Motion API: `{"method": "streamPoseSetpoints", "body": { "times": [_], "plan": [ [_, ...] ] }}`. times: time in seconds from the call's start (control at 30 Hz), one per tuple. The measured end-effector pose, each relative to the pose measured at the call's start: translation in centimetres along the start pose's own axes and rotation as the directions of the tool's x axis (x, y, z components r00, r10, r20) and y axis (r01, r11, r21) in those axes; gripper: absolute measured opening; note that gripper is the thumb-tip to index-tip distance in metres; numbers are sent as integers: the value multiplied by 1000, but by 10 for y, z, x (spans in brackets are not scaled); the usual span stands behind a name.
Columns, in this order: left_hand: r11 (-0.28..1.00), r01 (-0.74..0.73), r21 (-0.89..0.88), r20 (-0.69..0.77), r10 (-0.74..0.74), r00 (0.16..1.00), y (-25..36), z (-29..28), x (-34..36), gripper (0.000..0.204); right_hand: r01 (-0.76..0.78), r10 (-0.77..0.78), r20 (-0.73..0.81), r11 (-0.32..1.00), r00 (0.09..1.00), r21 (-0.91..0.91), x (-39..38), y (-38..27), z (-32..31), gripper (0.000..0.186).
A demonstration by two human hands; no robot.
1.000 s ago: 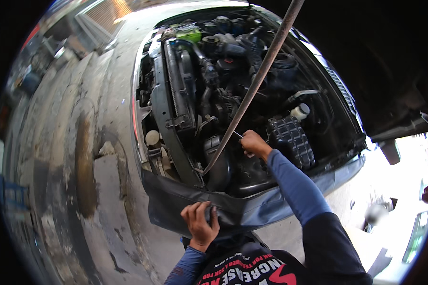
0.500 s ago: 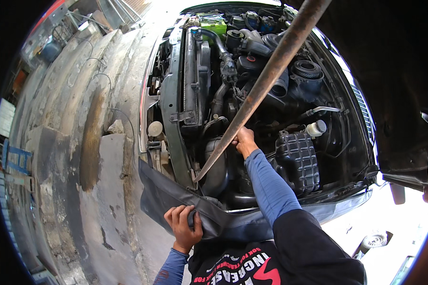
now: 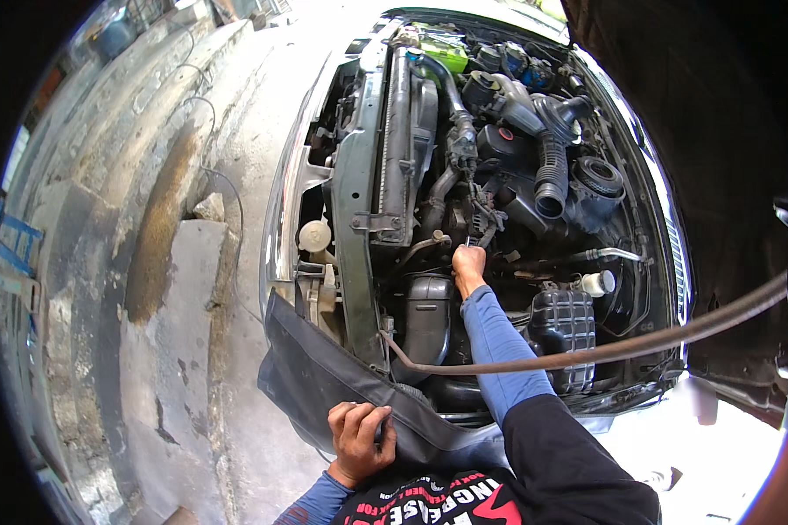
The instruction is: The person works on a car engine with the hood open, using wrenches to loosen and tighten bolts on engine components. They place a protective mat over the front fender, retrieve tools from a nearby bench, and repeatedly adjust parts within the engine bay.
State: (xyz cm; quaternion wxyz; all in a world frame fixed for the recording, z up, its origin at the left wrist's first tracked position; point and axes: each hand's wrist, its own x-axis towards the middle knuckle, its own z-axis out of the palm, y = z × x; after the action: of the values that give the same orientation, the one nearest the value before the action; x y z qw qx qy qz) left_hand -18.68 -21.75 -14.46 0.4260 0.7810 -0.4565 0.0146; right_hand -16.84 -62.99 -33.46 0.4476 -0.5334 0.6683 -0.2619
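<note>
My right hand (image 3: 469, 262) reaches down into the engine bay and is closed in a fist. A short bit of a slim, shiny metal tool (image 3: 470, 241) shows beyond it, beside the dark hose and wiring of the engine (image 3: 486, 210); its kind and working end are hidden. By the edge of the black fender cover (image 3: 324, 367), my left hand (image 3: 359, 444) has its fingers curled. Something dark shows between its thumb and fingers, and I cannot make out what it is.
A rusty prop rod (image 3: 587, 355) crosses over my right forearm. Left of the engine stands the radiator (image 3: 397, 149); a black ribbed box (image 3: 562, 328) lies right of my arm. The dark raised hood (image 3: 718, 175) hangs at right. Concrete steps (image 3: 184, 289) flank the car.
My view has shifted, so the rod now lies low across my forearm instead of slanting up over the engine. A bit of metal tool now shows beyond my right hand.
</note>
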Motion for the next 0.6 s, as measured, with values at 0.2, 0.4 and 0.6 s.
{"method": "streamPoseSetpoints", "body": {
  "times": [0.2, 0.4, 0.6],
  "plan": [
    [998, 17, -60, -15, -18, 1000, -5, -2, 0, 35, 5, -18, 201, 998, 979, 67, 2, 5, -7, 30],
    [995, -1, -97, 26, 4, 1000, -7, -1, 5, 36, 323, -272, 179, 715, 946, -620, -14, -14, -21, 25],
    [988, -16, -152, 43, 23, 999, -9, 1, 8, 38, 190, -116, 152, 691, 982, -697, -12, -27, -26, 36]
  ]
}}
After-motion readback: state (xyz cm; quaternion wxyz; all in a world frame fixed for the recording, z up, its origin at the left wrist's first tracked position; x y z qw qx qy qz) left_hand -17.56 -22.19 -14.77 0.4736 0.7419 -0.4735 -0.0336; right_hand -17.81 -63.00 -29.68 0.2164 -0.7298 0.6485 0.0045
